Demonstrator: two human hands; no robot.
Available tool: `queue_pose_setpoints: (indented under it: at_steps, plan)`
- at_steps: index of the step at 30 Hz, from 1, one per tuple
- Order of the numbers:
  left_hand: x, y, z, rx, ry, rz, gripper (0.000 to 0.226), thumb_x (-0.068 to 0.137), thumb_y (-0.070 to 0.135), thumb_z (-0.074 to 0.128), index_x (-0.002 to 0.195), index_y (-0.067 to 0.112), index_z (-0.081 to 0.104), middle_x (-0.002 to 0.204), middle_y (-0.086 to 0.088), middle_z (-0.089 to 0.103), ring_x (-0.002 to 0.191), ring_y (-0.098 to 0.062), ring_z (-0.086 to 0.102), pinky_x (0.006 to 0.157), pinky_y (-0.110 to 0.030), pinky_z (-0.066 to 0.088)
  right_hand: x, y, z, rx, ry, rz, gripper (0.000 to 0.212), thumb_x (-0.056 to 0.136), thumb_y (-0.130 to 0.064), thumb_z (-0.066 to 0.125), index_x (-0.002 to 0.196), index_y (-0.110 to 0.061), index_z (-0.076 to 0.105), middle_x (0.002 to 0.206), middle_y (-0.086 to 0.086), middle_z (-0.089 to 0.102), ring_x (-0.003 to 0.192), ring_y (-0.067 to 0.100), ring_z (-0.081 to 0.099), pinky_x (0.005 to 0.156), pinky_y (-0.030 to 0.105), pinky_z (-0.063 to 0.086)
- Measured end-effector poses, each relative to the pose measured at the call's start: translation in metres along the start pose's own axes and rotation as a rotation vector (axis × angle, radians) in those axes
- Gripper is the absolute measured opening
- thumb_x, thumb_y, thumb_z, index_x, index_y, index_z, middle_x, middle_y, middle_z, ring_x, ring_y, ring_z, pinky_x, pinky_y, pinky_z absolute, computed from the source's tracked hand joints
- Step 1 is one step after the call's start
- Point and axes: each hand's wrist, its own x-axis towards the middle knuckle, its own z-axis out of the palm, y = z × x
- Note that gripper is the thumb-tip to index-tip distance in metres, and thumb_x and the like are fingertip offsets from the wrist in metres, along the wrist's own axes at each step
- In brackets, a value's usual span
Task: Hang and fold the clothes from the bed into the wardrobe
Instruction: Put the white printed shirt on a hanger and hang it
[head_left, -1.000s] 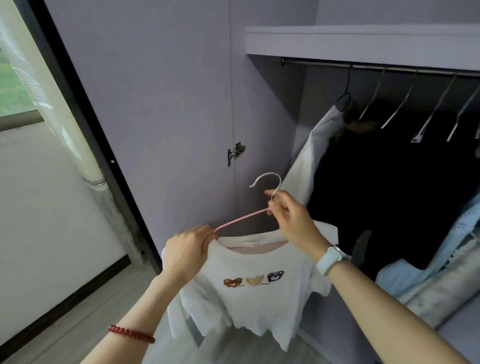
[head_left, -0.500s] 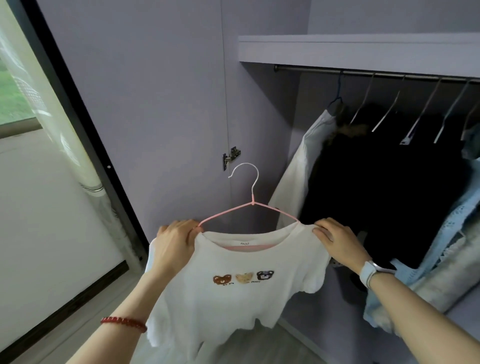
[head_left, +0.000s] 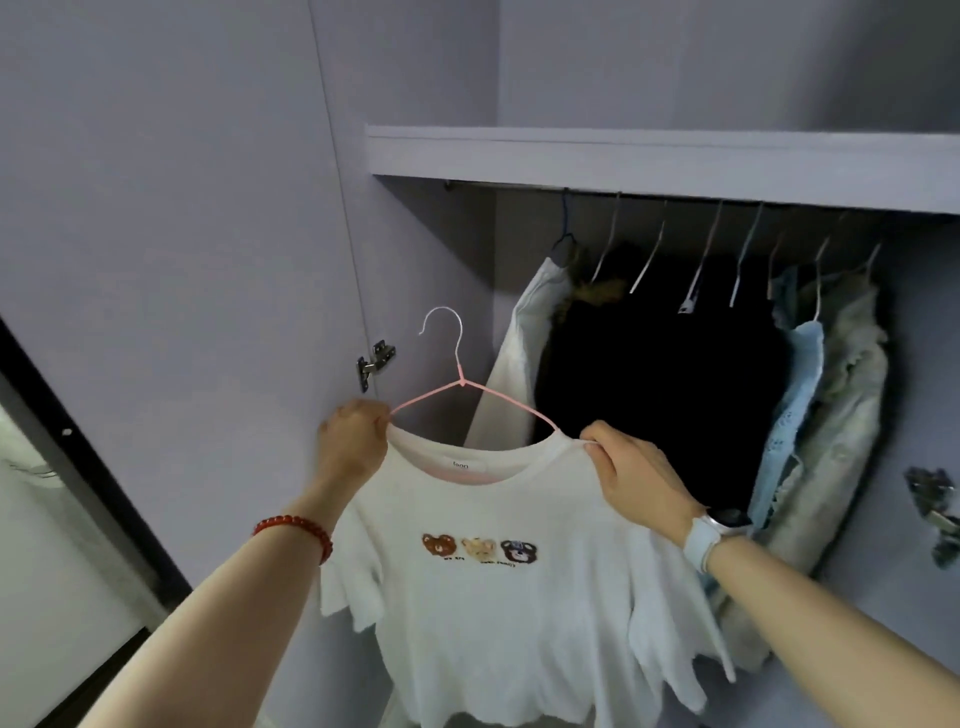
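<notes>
A white T-shirt (head_left: 498, 613) with three small bear faces on the chest hangs on a pink wire hanger (head_left: 462, 384) with a white hook. My left hand (head_left: 353, 441) grips the shirt's left shoulder over the hanger end. At the right shoulder, my right hand (head_left: 631, 475) pinches the fabric the same way. The shirt is held up in front of the open wardrobe, below and left of the hanging rail (head_left: 675, 195).
Several hangers with a white garment (head_left: 524, 332), dark clothes (head_left: 660, 384) and pale blue and cream pieces (head_left: 810, 395) fill the rail. A shelf (head_left: 649, 156) sits above it. The open wardrobe door (head_left: 182, 260) stands at the left, with a hinge (head_left: 375, 359).
My right hand left the hanger's neck and took the shirt's right shoulder. The shirt now hangs level and has been lifted nearer the wardrobe opening.
</notes>
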Motion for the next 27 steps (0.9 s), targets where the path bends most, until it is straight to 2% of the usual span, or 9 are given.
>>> queue_pose_setpoints:
  at_steps: [2, 4, 8, 11, 15, 18, 20, 22, 27]
  plan:
    - [0.012, 0.012, -0.003, -0.015, 0.003, 0.022, 0.035, 0.095, 0.021, 0.048, 0.129, 0.017, 0.053, 0.135, -0.009, 0.049, 0.122, -0.031, 0.045, 0.101, -0.044, 0.037, 0.005, -0.013, 0.0, -0.024, 0.006, 0.056, 0.023, 0.1, -0.024, 0.032, 0.107, -0.014, 0.051, 0.1, 0.004, 0.063, 0.09, 0.029, 0.06, 0.074, 0.036, 0.043]
    - [0.029, 0.017, -0.007, -0.037, 0.034, 0.058, 0.045, 0.094, 0.027, 0.049, 0.138, 0.018, 0.042, 0.14, -0.009, 0.043, 0.126, -0.03, 0.043, 0.104, -0.048, 0.036, 0.016, -0.029, 0.004, -0.031, 0.043, 0.107, 0.023, 0.1, -0.024, 0.03, 0.106, -0.013, 0.049, 0.101, 0.006, 0.063, 0.092, 0.031, 0.06, 0.072, 0.036, 0.042]
    - [0.06, 0.015, -0.029, -0.051, 0.07, 0.111, 0.048, 0.096, 0.026, 0.046, 0.142, 0.016, 0.036, 0.143, -0.009, 0.04, 0.127, -0.03, 0.04, 0.104, -0.045, 0.034, 0.051, -0.068, 0.017, 0.018, 0.125, 0.284, 0.025, 0.099, -0.023, 0.03, 0.107, -0.007, 0.048, 0.102, 0.014, 0.063, 0.095, 0.037, 0.059, 0.074, 0.038, 0.045]
    - [0.084, 0.015, -0.046, -0.1, 0.117, 0.137, 0.05, 0.095, 0.026, 0.047, 0.142, 0.013, 0.035, 0.142, -0.011, 0.04, 0.126, -0.03, 0.04, 0.103, -0.044, 0.034, 0.088, -0.096, 0.022, 0.229, 0.199, 0.465, 0.026, 0.099, -0.019, 0.032, 0.109, -0.001, 0.049, 0.106, 0.021, 0.062, 0.099, 0.038, 0.058, 0.075, 0.035, 0.043]
    - [0.121, 0.021, -0.064, -0.164, 0.204, 0.22, 0.048, 0.094, 0.019, 0.048, 0.14, 0.008, 0.039, 0.139, -0.016, 0.044, 0.123, -0.034, 0.042, 0.1, -0.045, 0.035, 0.158, -0.122, 0.019, 0.473, 0.172, 0.515, 0.018, 0.097, -0.018, 0.036, 0.101, -0.004, 0.046, 0.101, 0.016, 0.054, 0.093, 0.026, 0.053, 0.081, 0.033, 0.042]
    - [0.144, 0.031, -0.07, -0.176, 0.208, 0.211, 0.048, 0.096, 0.019, 0.044, 0.142, 0.011, 0.035, 0.141, -0.013, 0.041, 0.126, -0.031, 0.04, 0.103, -0.044, 0.034, 0.202, -0.129, 0.016, 0.394, 0.226, 0.52, 0.024, 0.096, -0.019, 0.034, 0.106, -0.001, 0.046, 0.104, 0.019, 0.057, 0.097, 0.03, 0.056, 0.086, 0.038, 0.044]
    - [0.159, 0.038, -0.07, -0.197, 0.222, 0.245, 0.049, 0.095, 0.017, 0.043, 0.143, 0.011, 0.033, 0.142, -0.013, 0.039, 0.127, -0.031, 0.038, 0.104, -0.044, 0.034, 0.217, -0.13, 0.02, 0.363, 0.299, 0.541, 0.028, 0.097, -0.019, 0.032, 0.111, 0.002, 0.045, 0.112, 0.022, 0.059, 0.103, 0.036, 0.057, 0.084, 0.039, 0.045]
    - [0.177, 0.047, -0.071, -0.188, 0.245, 0.293, 0.052, 0.095, 0.017, 0.044, 0.144, 0.012, 0.029, 0.145, -0.013, 0.035, 0.13, -0.03, 0.034, 0.106, -0.042, 0.031, 0.229, -0.13, 0.027, 0.314, 0.361, 0.542, 0.028, 0.099, -0.022, 0.03, 0.109, -0.001, 0.044, 0.109, 0.021, 0.062, 0.1, 0.037, 0.059, 0.081, 0.039, 0.047]
    - [0.223, 0.083, -0.073, -0.105, 0.328, 0.426, 0.066, 0.096, 0.024, 0.044, 0.15, 0.018, 0.008, 0.157, -0.01, 0.005, 0.142, -0.03, 0.008, 0.113, -0.044, 0.019, 0.261, -0.101, 0.054, 0.24, 0.438, 0.565, 0.026, 0.1, -0.027, 0.03, 0.105, -0.006, 0.044, 0.102, 0.014, 0.065, 0.094, 0.032, 0.061, 0.076, 0.036, 0.047]
